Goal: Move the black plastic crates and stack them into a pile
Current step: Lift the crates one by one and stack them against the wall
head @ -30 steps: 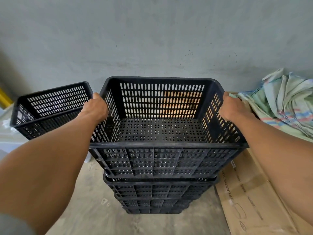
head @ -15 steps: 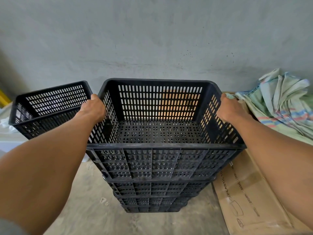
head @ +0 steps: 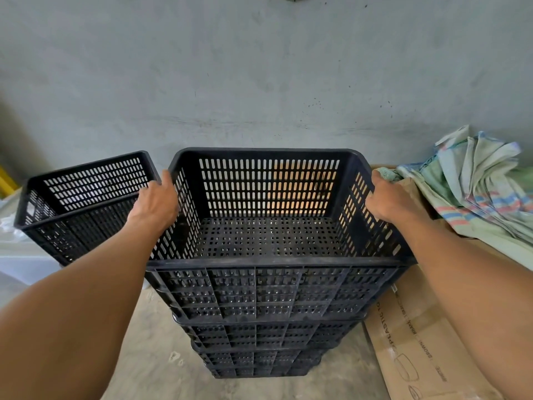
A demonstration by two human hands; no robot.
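Observation:
A black slotted plastic crate (head: 271, 287) sits nested on top of a pile of several black crates (head: 265, 353) on the concrete floor, right in front of me. My left hand (head: 155, 203) grips the top crate's left rim. On the right rim rests my right hand (head: 389, 200), fingers curled over the edge. Another black crate (head: 78, 203) stands tilted to the left, apart from the pile and raised on a pale surface.
A grey concrete wall (head: 259, 82) runs close behind the pile. Flattened cardboard (head: 421, 347) lies on the floor at the right, with folded woven sacks (head: 473, 192) heaped on it. A white covered object (head: 20, 255) is under the left crate. A yellow object (head: 5, 183) shows at the far left.
The top crate has sunk lower into the pile, closing the gap beneath it. Both hands stayed on its rims.

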